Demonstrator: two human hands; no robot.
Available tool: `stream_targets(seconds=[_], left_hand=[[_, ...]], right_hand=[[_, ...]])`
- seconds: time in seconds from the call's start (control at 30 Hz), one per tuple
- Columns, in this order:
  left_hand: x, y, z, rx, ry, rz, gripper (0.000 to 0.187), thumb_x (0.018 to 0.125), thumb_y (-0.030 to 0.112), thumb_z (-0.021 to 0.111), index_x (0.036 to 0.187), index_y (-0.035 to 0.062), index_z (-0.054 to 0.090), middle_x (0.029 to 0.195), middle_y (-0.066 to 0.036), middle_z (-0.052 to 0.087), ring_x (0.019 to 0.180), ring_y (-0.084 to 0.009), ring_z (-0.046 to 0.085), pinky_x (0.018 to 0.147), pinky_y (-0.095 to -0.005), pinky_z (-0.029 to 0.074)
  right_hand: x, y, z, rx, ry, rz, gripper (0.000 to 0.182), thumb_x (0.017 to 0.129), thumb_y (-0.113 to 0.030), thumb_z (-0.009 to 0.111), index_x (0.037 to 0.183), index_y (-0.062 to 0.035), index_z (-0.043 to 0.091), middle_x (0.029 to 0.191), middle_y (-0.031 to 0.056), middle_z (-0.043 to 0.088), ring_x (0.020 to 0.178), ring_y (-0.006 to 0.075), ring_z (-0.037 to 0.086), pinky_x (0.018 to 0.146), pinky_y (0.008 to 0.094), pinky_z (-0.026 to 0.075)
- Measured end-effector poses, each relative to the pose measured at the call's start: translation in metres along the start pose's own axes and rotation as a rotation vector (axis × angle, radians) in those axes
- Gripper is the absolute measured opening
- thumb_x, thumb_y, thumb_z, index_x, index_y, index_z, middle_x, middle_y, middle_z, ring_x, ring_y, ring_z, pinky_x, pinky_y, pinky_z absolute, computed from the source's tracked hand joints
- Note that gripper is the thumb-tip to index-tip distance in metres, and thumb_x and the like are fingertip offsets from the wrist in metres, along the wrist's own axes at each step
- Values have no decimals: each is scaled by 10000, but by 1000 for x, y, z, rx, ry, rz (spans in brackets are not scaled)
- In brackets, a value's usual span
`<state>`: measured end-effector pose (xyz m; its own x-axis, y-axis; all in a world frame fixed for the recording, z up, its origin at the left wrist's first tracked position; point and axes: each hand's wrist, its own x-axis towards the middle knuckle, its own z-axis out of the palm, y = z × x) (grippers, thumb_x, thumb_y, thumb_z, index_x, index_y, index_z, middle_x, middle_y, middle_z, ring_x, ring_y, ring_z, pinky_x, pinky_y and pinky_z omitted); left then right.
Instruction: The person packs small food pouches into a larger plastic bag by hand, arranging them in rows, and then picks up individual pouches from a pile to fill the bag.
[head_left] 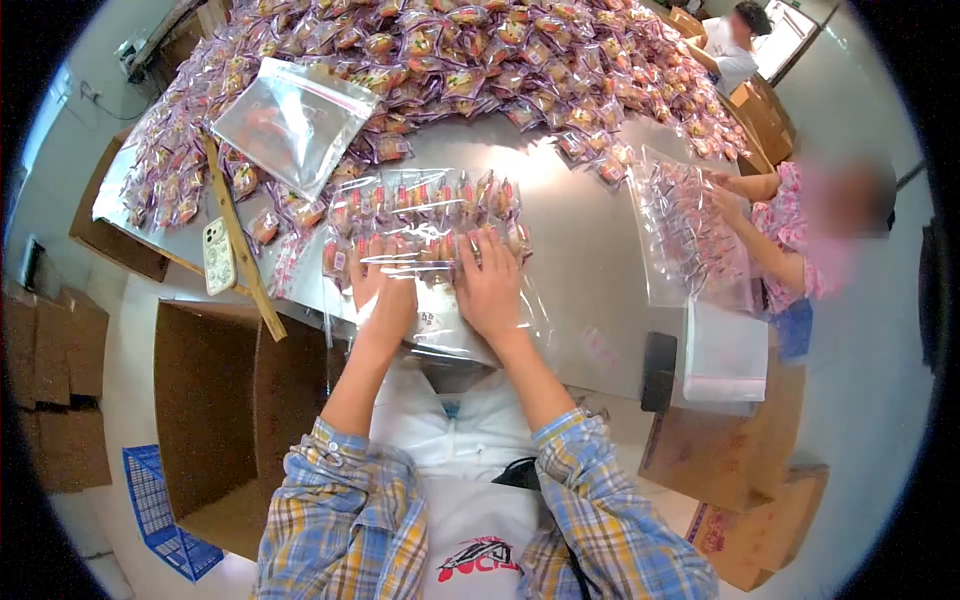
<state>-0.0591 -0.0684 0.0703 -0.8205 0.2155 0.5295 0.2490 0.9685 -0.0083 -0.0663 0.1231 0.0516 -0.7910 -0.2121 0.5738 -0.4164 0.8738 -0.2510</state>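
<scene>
A large clear plastic bag (432, 330) lies flat on the metal table in front of me, its near end toward my body. Inside its far part, small wrapped snack packets (425, 205) stand packed in two rows. My left hand (385, 305) rests at the near row's left side, fingers stretched forward against the packets. On the right side of that row, my right hand (489, 290) lies with its fingers extended and apart. Glare on the plastic makes it hard to tell whether my hands are inside the bag or on top.
A big heap of purple-wrapped packets (450, 60) covers the table's far side. An empty clear bag (295, 125) lies on it. A phone (218, 257) sits by a wooden strip (240, 240). At right, a co-worker's hands (728, 195) handle another filled bag (690, 235). An open carton (205, 400) stands left.
</scene>
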Motion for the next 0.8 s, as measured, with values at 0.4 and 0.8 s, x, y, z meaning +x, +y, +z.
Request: stream_targets(seconds=[0.4, 0.8], left_hand=[[13, 10, 7, -165, -61, 64, 537, 860, 182, 736, 1389, 165, 644, 1413, -101, 637, 1358, -329, 555, 1135, -535, 385], [10, 13, 22, -107, -61, -11, 467, 896, 257, 710, 1347, 137, 688, 1372, -100, 674, 1344, -300, 568, 1117, -513, 380]], right_hand=[[12, 9, -3, -39, -3, -39, 403, 863, -209, 714, 1258, -125, 702, 1340, 142, 643, 1324, 333, 551, 1080, 499, 383], [16, 13, 15, -42, 8, 20, 628, 822, -245, 729, 1426, -114, 619, 1377, 187, 629, 1325, 338, 546, 1155, 551, 329]])
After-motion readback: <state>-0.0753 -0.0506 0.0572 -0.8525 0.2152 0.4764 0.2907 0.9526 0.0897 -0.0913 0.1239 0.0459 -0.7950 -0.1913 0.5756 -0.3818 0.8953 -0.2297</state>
